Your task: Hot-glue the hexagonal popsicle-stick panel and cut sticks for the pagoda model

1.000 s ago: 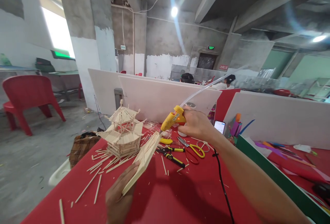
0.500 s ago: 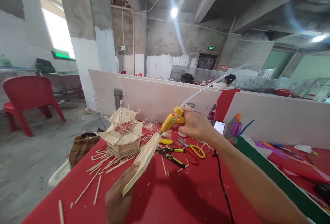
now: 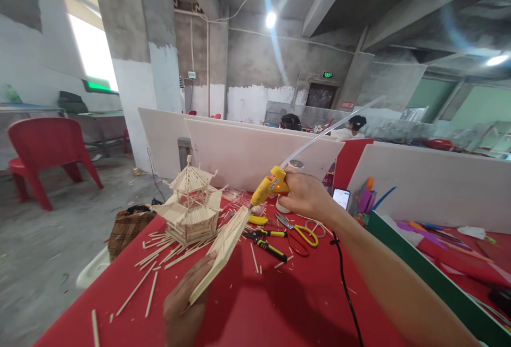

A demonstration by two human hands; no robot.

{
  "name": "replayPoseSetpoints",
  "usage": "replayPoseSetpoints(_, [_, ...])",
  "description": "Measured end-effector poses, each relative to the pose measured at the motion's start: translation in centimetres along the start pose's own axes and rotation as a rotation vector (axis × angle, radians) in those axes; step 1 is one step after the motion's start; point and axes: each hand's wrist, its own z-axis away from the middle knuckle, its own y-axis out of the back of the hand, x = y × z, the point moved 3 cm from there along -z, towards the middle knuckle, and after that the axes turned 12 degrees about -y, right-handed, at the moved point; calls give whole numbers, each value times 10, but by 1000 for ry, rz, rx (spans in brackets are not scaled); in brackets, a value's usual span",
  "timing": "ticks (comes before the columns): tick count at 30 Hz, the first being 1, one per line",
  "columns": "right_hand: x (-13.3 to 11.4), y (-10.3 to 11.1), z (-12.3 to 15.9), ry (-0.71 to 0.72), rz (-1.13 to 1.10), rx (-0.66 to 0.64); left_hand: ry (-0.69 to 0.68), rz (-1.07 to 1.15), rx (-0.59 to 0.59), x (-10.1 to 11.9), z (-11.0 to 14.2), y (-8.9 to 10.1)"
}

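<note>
My right hand (image 3: 305,195) grips a yellow hot glue gun (image 3: 265,187), a long clear glue stick (image 3: 331,129) rising from its back. The gun's nozzle meets the far end of a flat panel of wooden sticks (image 3: 223,254); whether it touches cannot be told. My left hand (image 3: 187,294) is closed round the panel's near end and holds it tilted above the table. Behind the panel, to the left, a pagoda model made of wooden sticks (image 3: 194,203) stands upright on the table.
Loose sticks (image 3: 149,294) lie on the red table (image 3: 255,310). Pliers (image 3: 265,243) and yellow-handled scissors (image 3: 299,230) lie right of the panel. A black cord (image 3: 343,278) runs down the right side. White partitions (image 3: 263,147) stand behind; a phone (image 3: 340,198) leans there. Two people sit beyond.
Almost nothing differs. The glue gun and both hands keep their places against the panel; the whole view has shifted very slightly.
</note>
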Motion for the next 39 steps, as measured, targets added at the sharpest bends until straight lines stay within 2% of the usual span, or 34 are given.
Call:
replayPoseSetpoints(26, [6, -5, 2, -25, -7, -5, 47, -9, 6, -1, 1, 0])
replayPoseSetpoints(33, [2, 0, 1, -26, -62, -1, -18, -2, -4, 0, -1, 0])
replayPoseSetpoints(39, [1, -4, 0, -29, -43, -10, 10, 21, 12, 5, -4, 1])
